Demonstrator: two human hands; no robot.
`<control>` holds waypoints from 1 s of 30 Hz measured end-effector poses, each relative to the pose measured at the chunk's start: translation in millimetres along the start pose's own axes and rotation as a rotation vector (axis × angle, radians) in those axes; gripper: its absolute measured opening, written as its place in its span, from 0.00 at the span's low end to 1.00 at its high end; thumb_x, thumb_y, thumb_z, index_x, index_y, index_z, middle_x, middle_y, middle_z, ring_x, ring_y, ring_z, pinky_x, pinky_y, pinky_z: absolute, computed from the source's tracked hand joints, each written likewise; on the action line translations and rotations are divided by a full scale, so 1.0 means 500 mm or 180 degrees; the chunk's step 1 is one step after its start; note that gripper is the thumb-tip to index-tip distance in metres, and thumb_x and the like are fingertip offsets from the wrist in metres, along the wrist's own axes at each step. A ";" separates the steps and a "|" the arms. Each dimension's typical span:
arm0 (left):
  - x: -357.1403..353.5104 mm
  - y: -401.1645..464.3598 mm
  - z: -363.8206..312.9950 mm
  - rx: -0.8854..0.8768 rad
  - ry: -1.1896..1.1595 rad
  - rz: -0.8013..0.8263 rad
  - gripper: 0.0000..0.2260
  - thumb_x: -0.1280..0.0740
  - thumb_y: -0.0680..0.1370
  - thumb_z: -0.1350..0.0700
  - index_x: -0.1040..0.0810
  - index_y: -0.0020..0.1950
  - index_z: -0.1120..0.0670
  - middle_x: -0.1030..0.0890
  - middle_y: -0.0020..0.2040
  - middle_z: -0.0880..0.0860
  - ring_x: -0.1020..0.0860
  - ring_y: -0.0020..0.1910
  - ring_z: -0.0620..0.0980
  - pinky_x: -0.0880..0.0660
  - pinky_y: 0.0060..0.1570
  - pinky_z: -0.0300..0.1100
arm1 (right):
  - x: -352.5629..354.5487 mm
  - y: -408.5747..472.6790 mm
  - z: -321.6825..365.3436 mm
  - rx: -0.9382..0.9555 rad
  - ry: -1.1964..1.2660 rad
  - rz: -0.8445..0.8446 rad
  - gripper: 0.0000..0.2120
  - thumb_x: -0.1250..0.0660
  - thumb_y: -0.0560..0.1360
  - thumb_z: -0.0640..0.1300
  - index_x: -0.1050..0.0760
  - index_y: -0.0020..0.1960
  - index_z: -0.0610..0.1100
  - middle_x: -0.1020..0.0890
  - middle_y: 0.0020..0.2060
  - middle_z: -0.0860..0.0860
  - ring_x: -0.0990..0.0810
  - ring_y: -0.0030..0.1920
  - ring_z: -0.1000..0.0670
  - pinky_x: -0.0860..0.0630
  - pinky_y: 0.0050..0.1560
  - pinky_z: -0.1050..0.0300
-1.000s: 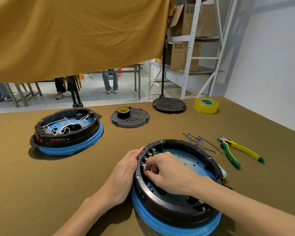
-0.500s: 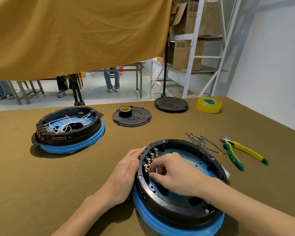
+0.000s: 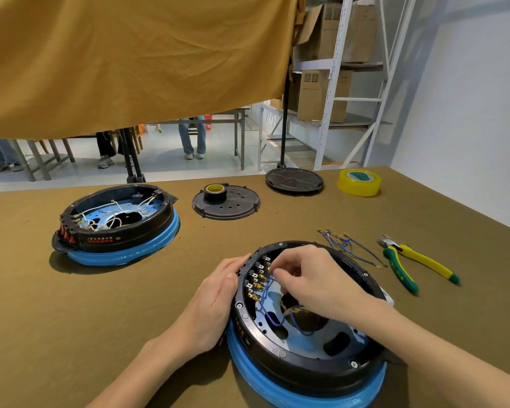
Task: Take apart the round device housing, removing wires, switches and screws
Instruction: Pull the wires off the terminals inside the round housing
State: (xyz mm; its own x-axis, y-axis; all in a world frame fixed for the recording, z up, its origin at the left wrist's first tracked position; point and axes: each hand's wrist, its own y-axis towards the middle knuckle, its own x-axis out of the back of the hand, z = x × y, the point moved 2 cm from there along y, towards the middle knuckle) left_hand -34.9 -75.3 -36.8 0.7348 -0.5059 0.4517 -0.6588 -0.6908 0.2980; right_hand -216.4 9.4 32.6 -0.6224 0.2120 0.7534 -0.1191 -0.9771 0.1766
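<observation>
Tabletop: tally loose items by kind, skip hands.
Round black-and-blue device housings: 2, near and far
Black round plastic plates: 2
Tape rolls: 2, large yellow, small one on a plate
Yellow-green pliers: 1
Bunch of loose blue wires: 1
Total: 8

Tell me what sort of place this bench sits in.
Likely a small workshop or storeroom: metal shelving stacked with cardboard boxes, pliers and pulled wires on the cloth-covered table.

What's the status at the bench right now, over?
Left hand braces near housing rim. Right hand pinches blue wire at switch terminals. Nothing in the way.
</observation>
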 end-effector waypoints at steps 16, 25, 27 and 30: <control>0.000 0.002 0.006 -0.0089 0.0012 0.0022 0.24 0.52 0.85 0.39 0.30 0.76 0.44 0.25 0.70 0.40 0.27 0.72 0.44 0.30 0.72 0.50 | -0.035 0.026 -0.012 0.0328 -0.0353 0.0439 0.07 0.29 0.77 0.51 0.16 0.45 0.50 0.23 0.28 0.55 0.26 0.30 0.56 0.28 0.34 0.59; 0.002 0.003 0.008 -0.0117 0.0049 0.0008 0.24 0.53 0.85 0.39 0.29 0.76 0.43 0.25 0.70 0.40 0.27 0.72 0.44 0.29 0.71 0.51 | -0.029 0.027 -0.020 0.0417 -0.0197 0.0491 0.07 0.28 0.78 0.52 0.14 0.47 0.51 0.20 0.30 0.54 0.26 0.31 0.56 0.32 0.32 0.65; 0.003 0.003 0.007 -0.0112 0.0050 0.0014 0.25 0.53 0.85 0.38 0.29 0.76 0.44 0.25 0.70 0.40 0.27 0.72 0.44 0.29 0.71 0.51 | -0.023 0.028 -0.020 0.0361 -0.0081 0.0375 0.05 0.28 0.78 0.49 0.13 0.47 0.51 0.18 0.33 0.53 0.22 0.33 0.55 0.29 0.34 0.64; 0.002 0.003 0.006 -0.0102 0.0063 0.0026 0.25 0.53 0.85 0.38 0.30 0.77 0.44 0.25 0.70 0.40 0.27 0.72 0.43 0.29 0.71 0.52 | 0.002 0.033 -0.029 0.0093 0.0458 -0.0211 0.06 0.29 0.78 0.44 0.14 0.45 0.49 0.15 0.32 0.51 0.18 0.33 0.53 0.22 0.35 0.59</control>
State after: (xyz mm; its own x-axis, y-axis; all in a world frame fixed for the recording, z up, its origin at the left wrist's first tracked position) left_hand -34.6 -78.5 -38.5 0.7264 -0.5008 0.4708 -0.6697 -0.6698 0.3208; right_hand -230.3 -7.0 27.2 -0.7186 0.2689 0.6413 -0.1424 -0.9596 0.2428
